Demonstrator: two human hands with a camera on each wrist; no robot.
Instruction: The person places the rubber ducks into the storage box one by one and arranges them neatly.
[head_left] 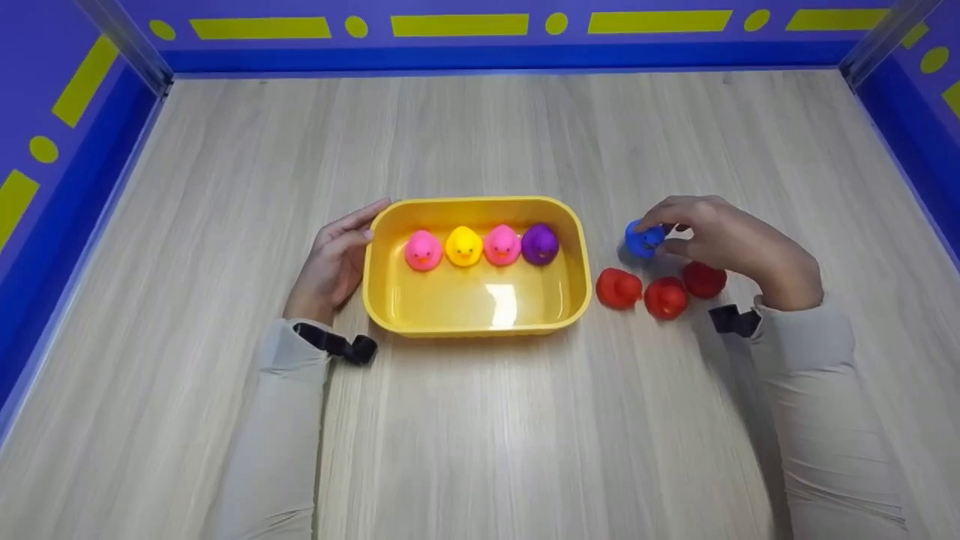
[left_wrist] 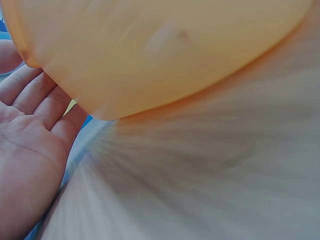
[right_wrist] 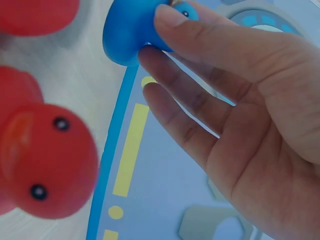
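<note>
In the head view, a yellow rectangular box point(head_left: 480, 330) holds a row of small rubber ducks: a pink duck point(head_left: 424, 251), a yellow duck point(head_left: 464, 247), another pink duck point(head_left: 502, 245) and a purple duck point(head_left: 540, 245). My left hand point(head_left: 330, 262) rests against the box's left side, thumb at the rim and fingers fairly straight along the outer wall. Right of the box, my right hand point(head_left: 720, 232) pinches a blue rubber duck point(right_wrist: 132, 32) between thumb and fingers. Whether that duck still touches the table I cannot tell.
Close below the right hand lie three red ducks, with one red duck point(head_left: 619, 289) nearest the box, a second red duck point(head_left: 666, 298) beside it and a third red duck point(head_left: 703, 280) partly under the hand. Blue-purple walls point(head_left: 480, 56) border the wood-grain table point(head_left: 480, 435).
</note>
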